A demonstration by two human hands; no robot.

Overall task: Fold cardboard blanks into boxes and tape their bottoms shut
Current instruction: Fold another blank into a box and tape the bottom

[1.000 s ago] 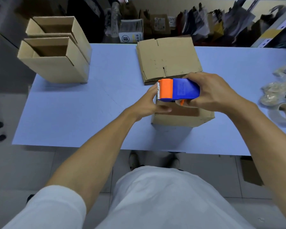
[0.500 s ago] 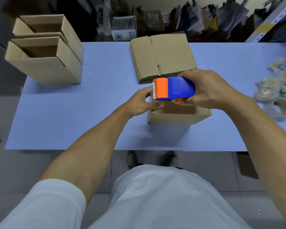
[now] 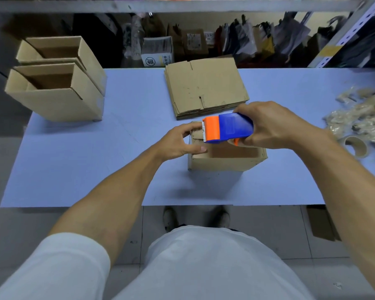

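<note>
Cardboard box (image 3: pixel 225 162) sits near the front edge of the table (image 3: pixel 95 165), its folded flaps facing up, and both hands meet over it. The right hand (image 3: pixel 271 125) is wrapped around the blue body of a tape dispenser (image 3: pixel 226 128), holding it just above the box with the orange toothed end pointing left. The left hand (image 3: pixel 179 141) grips the box's left end — fingers curled over the top edge close to the dispenser's teeth, thumb lying along the near side. Whether any tape is already stuck to the flaps cannot be told.

Behind the box, touching or nearly touching its far edge, lies a stack of flat blanks (image 3: pixel 206 87). At the table's far left corner stand two finished boxes (image 3: pixel 54 83), one behind the other, open tops up; only bare cardboard shows inside them.

Along the right edge lie a heap of crumpled tape scraps (image 3: pixel 359 120) and, nearer, an empty tape core (image 3: pixel 355 146). The table top is pale blue — the floor below it is grey tile, with a piece of cardboard (image 3: pixel 320 224) lying under the right side. Beyond the table a shelf (image 3: pixel 182 5) runs across, and dark bags and packages (image 3: pixel 247 37) crowd the space beneath it.
</note>
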